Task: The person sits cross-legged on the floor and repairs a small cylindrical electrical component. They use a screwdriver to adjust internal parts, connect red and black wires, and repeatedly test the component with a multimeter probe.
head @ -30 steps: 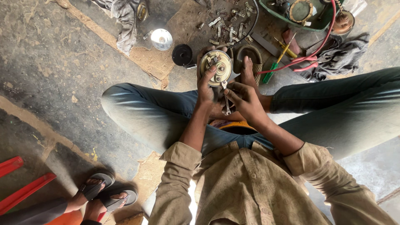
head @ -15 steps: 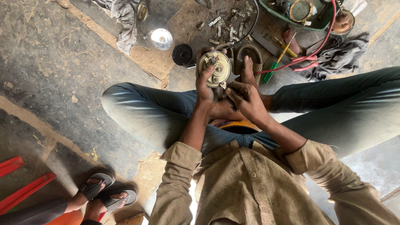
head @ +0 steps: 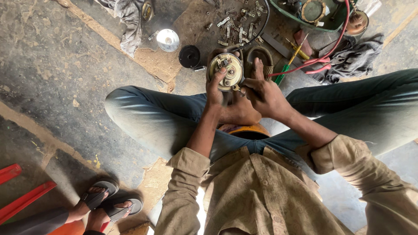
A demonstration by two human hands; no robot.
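Observation:
I sit cross-legged on the floor. My left hand (head: 216, 89) grips a round cream-coloured metal part (head: 225, 71) with small fittings on its face, thumb across its lower edge. My right hand (head: 265, 96) is closed right beside it, fingertips pinching something small at the part's lower right rim; what it pinches is too small to tell. Both hands rest over my bare foot, above my knees.
Loose screws and small metal bits (head: 237, 24) lie ahead on the floor, with a black round cap (head: 190, 56), a shiny disc (head: 167, 40), screwdrivers (head: 291, 58), a red hose (head: 331, 50), a green tray (head: 318, 15) and grey rags (head: 128, 21). Another person's sandalled feet (head: 106, 204) stand at lower left.
My right hand has drawn in closer to the part's lower right edge; the small metal piece seen hanging below the part earlier is no longer visible.

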